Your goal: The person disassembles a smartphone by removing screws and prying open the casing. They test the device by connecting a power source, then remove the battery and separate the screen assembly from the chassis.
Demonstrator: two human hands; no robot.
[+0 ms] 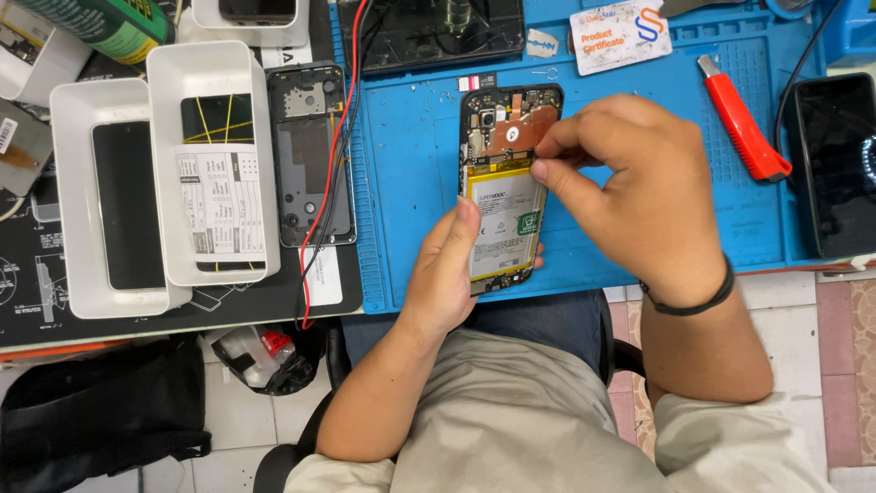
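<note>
From the head camera, an opened phone (505, 183) is lying on the blue mat (411, 183), its lower end overhanging the mat's near edge. The left hand (452, 274) is gripping the phone's lower left side, its fingers hidden beneath. The right hand (630, 196) is pinching narrowly at the phone's right edge; whatever sits between the fingertips (540, 169) is too small to make out.

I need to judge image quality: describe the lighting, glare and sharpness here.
Head view: even, soft light, faint shadows under the right hand; opened phone in the left hand is sharp; mild sheen on the dark phone at right; slight wide-angle bending at edges.
</note>
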